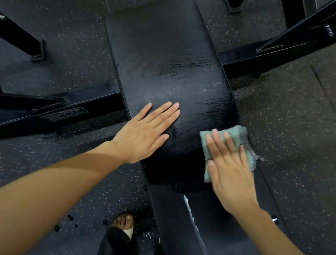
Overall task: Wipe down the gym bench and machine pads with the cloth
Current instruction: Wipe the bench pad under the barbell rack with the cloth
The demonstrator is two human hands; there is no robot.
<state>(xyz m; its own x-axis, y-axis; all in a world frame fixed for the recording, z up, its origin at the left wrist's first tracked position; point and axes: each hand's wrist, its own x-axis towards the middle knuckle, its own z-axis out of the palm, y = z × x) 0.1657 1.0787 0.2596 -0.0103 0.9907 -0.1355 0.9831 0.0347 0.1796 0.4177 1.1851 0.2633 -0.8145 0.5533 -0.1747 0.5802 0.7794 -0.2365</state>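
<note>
A black padded gym bench pad (164, 53) runs away from me, its near half streaked with wet wipe marks. My left hand (147, 132) lies flat on the pad's near left edge, fingers together, holding nothing. My right hand (230, 167) presses a folded teal cloth (236, 136) against the pad's near right corner, palm flat on top of it. The cloth's lower part is hidden under that hand. A second black pad (205, 229) lies below, nearer to me.
Black steel frame bars (45, 110) cross under the bench to the left and right (288, 48). The floor is dark speckled rubber (293, 116). My sandalled foot (123, 222) stands left of the near pad, with dark wet drops on the floor beside it.
</note>
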